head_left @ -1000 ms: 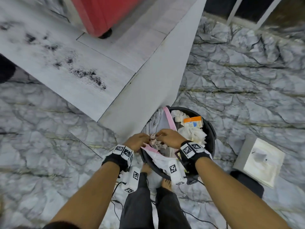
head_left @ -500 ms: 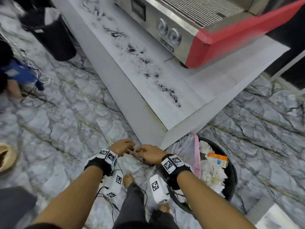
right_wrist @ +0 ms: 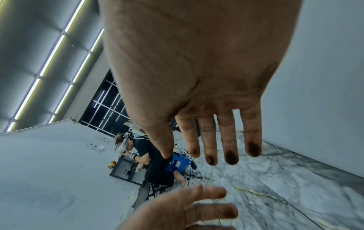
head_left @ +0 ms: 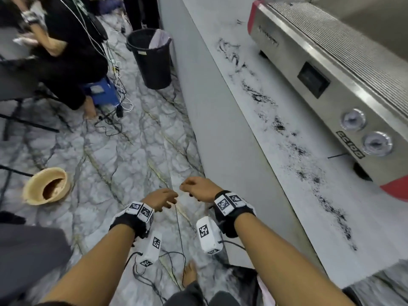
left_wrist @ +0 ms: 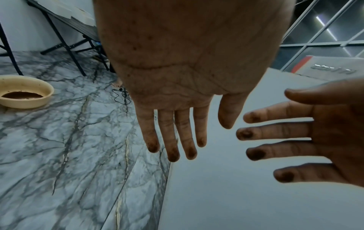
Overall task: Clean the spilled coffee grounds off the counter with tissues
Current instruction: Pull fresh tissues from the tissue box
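Dark coffee grounds (head_left: 280, 127) lie in a long streak along the white counter (head_left: 260, 102), in front of the steel and red espresso machine (head_left: 331, 69). My left hand (head_left: 162, 198) and right hand (head_left: 197, 187) hang side by side over the marble floor, left of the counter's side panel. Both are empty with fingers straight and spread. The wrist views show brown-stained fingertips (left_wrist: 173, 154) on the left hand and stained fingertips (right_wrist: 231, 158) on the right. No tissue is in view.
A black bin (head_left: 152, 56) stands by the counter's far end. A beige bowl of grounds (head_left: 47, 186) sits on the floor at left. A seated person (head_left: 66, 51), a blue stool (head_left: 103, 91) and cables (head_left: 110, 120) fill the far left.
My hands have let go of the crumpled tissue over the near bin and now hang empty. My view has swung left and up along the counter, and the near bin has left the frame.
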`<state>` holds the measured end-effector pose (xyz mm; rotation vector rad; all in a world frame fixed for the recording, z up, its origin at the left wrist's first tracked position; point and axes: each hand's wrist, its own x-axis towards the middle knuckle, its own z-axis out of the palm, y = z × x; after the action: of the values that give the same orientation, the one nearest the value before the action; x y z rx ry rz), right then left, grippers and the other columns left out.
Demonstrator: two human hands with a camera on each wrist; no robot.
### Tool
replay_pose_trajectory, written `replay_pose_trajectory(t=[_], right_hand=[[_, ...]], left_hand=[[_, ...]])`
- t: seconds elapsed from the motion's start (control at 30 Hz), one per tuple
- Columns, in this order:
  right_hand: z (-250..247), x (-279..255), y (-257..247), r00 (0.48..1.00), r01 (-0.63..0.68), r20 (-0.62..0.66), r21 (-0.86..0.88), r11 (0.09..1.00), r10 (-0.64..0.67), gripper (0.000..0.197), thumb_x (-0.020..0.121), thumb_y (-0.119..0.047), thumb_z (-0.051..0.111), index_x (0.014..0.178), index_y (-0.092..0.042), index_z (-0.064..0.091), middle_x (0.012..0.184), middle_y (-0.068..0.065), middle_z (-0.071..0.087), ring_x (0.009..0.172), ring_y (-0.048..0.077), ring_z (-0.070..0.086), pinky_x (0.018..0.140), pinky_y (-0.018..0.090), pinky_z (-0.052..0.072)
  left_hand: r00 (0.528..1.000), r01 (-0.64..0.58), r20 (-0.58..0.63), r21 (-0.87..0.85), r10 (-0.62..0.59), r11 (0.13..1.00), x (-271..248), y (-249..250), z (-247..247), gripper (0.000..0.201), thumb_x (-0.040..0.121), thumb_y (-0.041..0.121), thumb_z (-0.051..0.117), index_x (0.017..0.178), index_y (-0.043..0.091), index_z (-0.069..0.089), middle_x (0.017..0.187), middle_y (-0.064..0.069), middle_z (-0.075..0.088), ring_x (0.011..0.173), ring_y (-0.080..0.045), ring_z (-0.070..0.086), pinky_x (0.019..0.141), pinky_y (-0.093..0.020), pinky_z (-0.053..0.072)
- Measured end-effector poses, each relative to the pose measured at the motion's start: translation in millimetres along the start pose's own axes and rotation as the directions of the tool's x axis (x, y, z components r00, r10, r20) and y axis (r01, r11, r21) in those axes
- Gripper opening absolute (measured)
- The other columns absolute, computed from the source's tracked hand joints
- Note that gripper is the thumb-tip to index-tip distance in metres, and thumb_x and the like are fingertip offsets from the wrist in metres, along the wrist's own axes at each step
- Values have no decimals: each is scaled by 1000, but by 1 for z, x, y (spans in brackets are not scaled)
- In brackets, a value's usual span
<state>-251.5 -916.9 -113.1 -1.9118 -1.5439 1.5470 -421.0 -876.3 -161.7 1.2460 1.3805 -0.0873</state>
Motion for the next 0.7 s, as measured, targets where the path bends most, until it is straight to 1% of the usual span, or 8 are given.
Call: replay_pose_trajectory(t=[0.07,0.17,0.23,0.37,0.43,0.53,0.57,0.7], right_hand=[[-11,20,-18,1000,21,-8,-13,1000,-21,35,94,-37,54,119,-14,61,116,3,62,100,17,54,81,28,40],[-29,45,-42,998,46,-34,-36,998,-47,38,94,-38,53,121,-13,61,126,5,61,103,17,56,82,28,40],[-40,61,-53,997,52,-48,-31,998,-53,37,94,-37,53,119,-12,61,125,6,61,101,19,57,78,28,41],[-63,93,-64,998,21,-62,5,1000,-21,36,93,-40,54,117,-14,61,116,4,63,105,25,62,69,27,46],[-75,111,-66,997,11,-72,10,1000,-11,34,92,-41,55,114,-16,62,108,1,61,97,22,61,64,25,46],[-92,142,-68,997,-11,-78,16,1000,13,30,91,-41,56,109,-17,62,96,-1,59,78,15,55,65,26,44],[-98,153,-69,997,-22,-78,12,1000,23,30,91,-42,57,108,-18,63,96,-1,59,77,15,54,66,27,43],[-130,194,-76,996,-55,-75,25,998,57,34,90,-41,57,113,-16,63,105,1,60,89,17,55,69,28,44]], left_hand=[[1000,2,-22,-8,-2,1000,7,1,-22,26,94,34,48,110,17,60,108,-5,65,90,-21,58,66,-29,38],[999,2,-32,-12,-2,1000,19,4,-49,21,93,34,50,104,21,61,106,-3,65,88,-20,59,65,-28,39],[999,6,-34,-12,-6,1000,28,10,-64,22,93,35,50,105,20,61,105,-3,65,89,-20,58,65,-28,39],[1000,-12,-16,12,13,1000,50,35,-92,23,93,33,50,105,17,61,102,-2,66,86,-18,58,68,-29,39],[999,-31,-10,39,31,999,65,53,-108,27,92,33,50,108,15,61,104,-2,66,87,-18,58,70,-29,39],[997,-68,-20,82,70,994,94,87,-133,28,93,34,50,111,15,61,110,-5,66,87,-18,58,67,-27,39],[996,-78,-23,98,81,992,104,100,-142,28,92,34,50,111,16,61,110,-5,66,87,-18,58,66,-27,39],[991,-126,-30,154,132,980,140,158,-175,28,92,36,51,110,18,61,108,-2,67,88,-17,60,67,-27,40]])
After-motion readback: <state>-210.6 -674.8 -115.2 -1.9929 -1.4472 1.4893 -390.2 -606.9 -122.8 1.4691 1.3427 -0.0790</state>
